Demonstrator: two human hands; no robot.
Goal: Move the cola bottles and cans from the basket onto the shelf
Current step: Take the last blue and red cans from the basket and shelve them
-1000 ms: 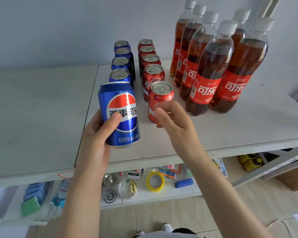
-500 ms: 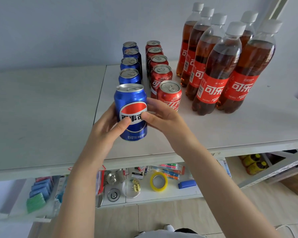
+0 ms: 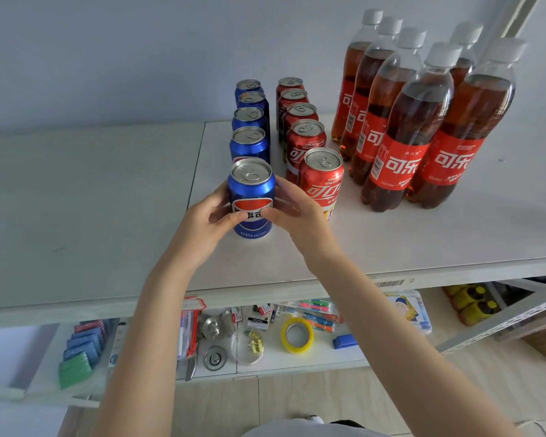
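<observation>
Standing upright near the front edge of the shelf [image 3: 391,244], the blue can [image 3: 251,197] heads a row of blue cans [image 3: 249,121]; the left hand [image 3: 207,222] and right hand [image 3: 297,212] both press fingers and thumb against its sides; red cans [image 3: 303,134] stand just beside it, cola bottles [image 3: 423,121] toward the right edge.

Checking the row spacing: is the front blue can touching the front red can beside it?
Apart. The head view shows the right hand's fingers between the front blue can and the front red can.
</observation>
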